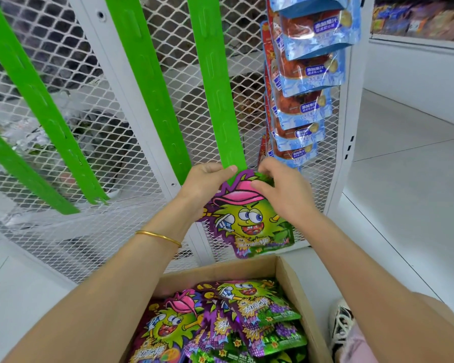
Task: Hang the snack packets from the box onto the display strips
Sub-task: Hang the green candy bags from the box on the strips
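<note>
Pinching snack packet [249,221] top w/ fingers of left hand [207,186] & right hand [282,191] at lower end of green strip [216,100]; cardboard box [290,279] holds more packets [220,320].

left forearm [110,289] and right forearm [364,265] were bare. a thin gold bangle [158,238] circled the left wrist. a black-and-white laced sneaker [340,324] and pale pink fabric [358,345] were noted lower right.

Shop: green display strips [215,82] on white mesh rack [168,61], hung snack packets [304,82], stocked shelf [419,19].
</note>
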The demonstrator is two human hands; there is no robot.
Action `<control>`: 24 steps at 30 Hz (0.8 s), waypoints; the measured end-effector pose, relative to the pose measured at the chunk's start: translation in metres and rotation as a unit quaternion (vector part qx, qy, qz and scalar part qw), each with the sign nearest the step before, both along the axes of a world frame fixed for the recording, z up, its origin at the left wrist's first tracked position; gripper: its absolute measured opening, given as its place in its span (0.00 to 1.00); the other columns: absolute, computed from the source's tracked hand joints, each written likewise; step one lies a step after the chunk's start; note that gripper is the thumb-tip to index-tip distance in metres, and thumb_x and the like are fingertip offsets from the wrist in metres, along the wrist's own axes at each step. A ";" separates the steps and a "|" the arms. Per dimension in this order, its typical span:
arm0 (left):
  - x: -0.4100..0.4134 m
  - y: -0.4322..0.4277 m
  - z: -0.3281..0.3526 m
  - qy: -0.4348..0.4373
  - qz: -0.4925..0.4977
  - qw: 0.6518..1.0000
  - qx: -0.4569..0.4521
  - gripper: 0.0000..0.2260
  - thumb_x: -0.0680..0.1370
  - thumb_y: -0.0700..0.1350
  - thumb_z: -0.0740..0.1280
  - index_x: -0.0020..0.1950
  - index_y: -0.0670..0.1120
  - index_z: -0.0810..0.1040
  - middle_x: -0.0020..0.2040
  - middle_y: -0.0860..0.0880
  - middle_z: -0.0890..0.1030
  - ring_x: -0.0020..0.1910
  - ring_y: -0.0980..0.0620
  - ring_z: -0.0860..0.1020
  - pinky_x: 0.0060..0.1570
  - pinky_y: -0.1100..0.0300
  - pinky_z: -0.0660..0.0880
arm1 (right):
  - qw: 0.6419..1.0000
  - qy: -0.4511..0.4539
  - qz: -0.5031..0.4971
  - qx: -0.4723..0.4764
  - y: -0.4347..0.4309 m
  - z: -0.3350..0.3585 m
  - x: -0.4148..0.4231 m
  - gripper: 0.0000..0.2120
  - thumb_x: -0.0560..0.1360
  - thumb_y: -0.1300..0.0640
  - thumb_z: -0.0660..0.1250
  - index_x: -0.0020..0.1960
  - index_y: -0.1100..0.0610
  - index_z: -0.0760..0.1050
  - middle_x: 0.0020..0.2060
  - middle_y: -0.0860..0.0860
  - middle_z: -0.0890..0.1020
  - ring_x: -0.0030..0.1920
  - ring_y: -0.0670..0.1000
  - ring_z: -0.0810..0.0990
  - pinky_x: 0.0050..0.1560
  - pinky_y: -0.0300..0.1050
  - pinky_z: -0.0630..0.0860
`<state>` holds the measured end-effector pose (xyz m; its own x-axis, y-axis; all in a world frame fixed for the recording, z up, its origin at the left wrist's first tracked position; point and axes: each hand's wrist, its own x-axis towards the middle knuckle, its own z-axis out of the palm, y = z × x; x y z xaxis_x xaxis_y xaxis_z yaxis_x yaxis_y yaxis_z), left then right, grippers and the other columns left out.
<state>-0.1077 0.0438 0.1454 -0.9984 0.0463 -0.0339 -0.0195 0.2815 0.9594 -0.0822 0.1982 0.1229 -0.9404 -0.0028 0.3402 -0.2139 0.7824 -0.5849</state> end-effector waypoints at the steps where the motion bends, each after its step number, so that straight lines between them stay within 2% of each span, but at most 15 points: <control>1: 0.000 0.000 0.001 0.000 0.006 1.000 -0.001 0.19 0.75 0.46 0.68 0.27 0.46 0.65 0.26 0.51 0.73 0.30 0.55 0.71 0.35 0.66 0.69 | 1.000 -0.008 -0.002 0.000 0.001 -0.001 0.000 0.11 0.74 0.47 0.66 0.52 0.51 0.71 0.47 0.47 0.81 0.49 0.52 0.79 0.45 0.47 0.72; 4: -0.003 -0.001 0.001 0.011 0.005 1.000 -0.014 0.15 0.76 0.45 0.68 0.30 0.45 0.71 0.29 0.47 0.73 0.29 0.55 0.72 0.24 0.72 0.65 | 0.999 -0.036 0.007 0.018 0.005 -0.002 0.002 0.13 0.74 0.47 0.66 0.56 0.49 0.74 0.54 0.48 0.81 0.55 0.52 0.78 0.50 0.48 0.74; 6: -0.001 0.000 0.002 0.018 0.005 1.000 -0.020 0.12 0.76 0.44 0.67 0.38 0.36 0.78 0.34 0.45 0.78 0.28 0.57 0.73 0.23 0.75 0.65 | 0.999 -0.046 0.015 0.014 0.007 -0.001 0.003 0.12 0.74 0.48 0.67 0.55 0.49 0.74 0.51 0.47 0.81 0.53 0.51 0.78 0.49 0.48 0.74; 8: -0.002 -0.002 0.002 0.026 0.008 0.999 -0.037 0.13 0.76 0.45 0.68 0.43 0.35 0.79 0.37 0.42 0.75 0.26 0.59 0.73 0.24 0.75 0.65 | 0.999 -0.048 0.017 0.004 0.009 0.001 0.004 0.10 0.74 0.49 0.66 0.54 0.49 0.74 0.51 0.47 0.81 0.52 0.51 0.77 0.49 0.48 0.74; 12: -0.001 -0.001 0.003 0.031 0.003 0.998 -0.058 0.13 0.76 0.46 0.68 0.35 0.40 0.73 0.31 0.44 0.68 0.29 0.53 0.69 0.35 0.73 0.67 | 0.998 -0.036 0.021 -0.050 0.007 0.008 0.001 0.11 0.73 0.48 0.68 0.54 0.51 0.74 0.50 0.49 0.81 0.51 0.52 0.77 0.52 0.51 0.74; 14: 0.000 -0.001 0.005 0.025 0.004 0.998 -0.057 0.16 0.75 0.46 0.69 0.31 0.40 0.71 0.26 0.47 0.69 0.27 0.55 0.70 0.40 0.69 0.68 | 0.998 -0.033 0.023 -0.044 0.004 0.011 -0.001 0.11 0.73 0.48 0.67 0.53 0.51 0.74 0.49 0.49 0.81 0.50 0.51 0.77 0.50 0.50 0.74; 15: 0.001 -0.001 0.006 0.020 0.002 0.998 -0.055 0.16 0.75 0.47 0.69 0.31 0.40 0.72 0.26 0.47 0.70 0.28 0.54 0.71 0.40 0.67 0.69 | 0.999 -0.032 0.022 -0.038 0.002 0.012 -0.002 0.11 0.74 0.48 0.67 0.54 0.51 0.74 0.49 0.49 0.81 0.50 0.51 0.77 0.50 0.49 0.74; 17: 0.003 -0.001 0.009 0.002 -0.007 0.999 -0.053 0.13 0.74 0.47 0.69 0.34 0.41 0.74 0.32 0.44 0.69 0.30 0.50 0.69 0.33 0.66 0.70 | 0.999 -0.025 0.021 -0.031 0.000 0.014 -0.004 0.11 0.74 0.49 0.67 0.54 0.51 0.74 0.48 0.49 0.81 0.50 0.51 0.78 0.50 0.50 0.74; 18: 0.004 0.000 0.010 -0.004 -0.008 0.999 -0.054 0.14 0.74 0.47 0.69 0.32 0.43 0.73 0.33 0.43 0.68 0.29 0.49 0.67 0.30 0.67 0.69 | 0.999 -0.021 0.021 -0.028 -0.002 0.014 -0.004 0.10 0.74 0.48 0.67 0.53 0.51 0.74 0.47 0.49 0.81 0.49 0.51 0.78 0.50 0.51 0.74; 21: 0.003 0.000 0.012 -0.005 0.000 0.998 -0.057 0.17 0.74 0.46 0.69 0.27 0.47 0.69 0.30 0.44 0.68 0.28 0.49 0.68 0.34 0.62 0.68 | 1.000 -0.003 0.020 -0.014 -0.006 0.014 -0.006 0.11 0.75 0.48 0.66 0.54 0.51 0.74 0.47 0.49 0.81 0.49 0.51 0.79 0.49 0.50 0.74; 24: 0.003 -0.001 0.015 -0.014 -0.007 0.998 -0.057 0.17 0.75 0.46 0.68 0.27 0.47 0.70 0.27 0.45 0.71 0.27 0.50 0.70 0.35 0.60 0.68 | 1.000 0.015 0.018 0.005 -0.009 0.014 -0.006 0.12 0.75 0.48 0.65 0.55 0.52 0.74 0.48 0.48 0.81 0.50 0.51 0.78 0.48 0.48 0.73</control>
<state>-0.1044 0.0426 0.1608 -0.9962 0.0548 -0.0678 -0.0412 0.3893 0.9202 -0.0881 0.1897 0.1370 -0.9287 -0.0395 0.3687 -0.2593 0.7798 -0.5698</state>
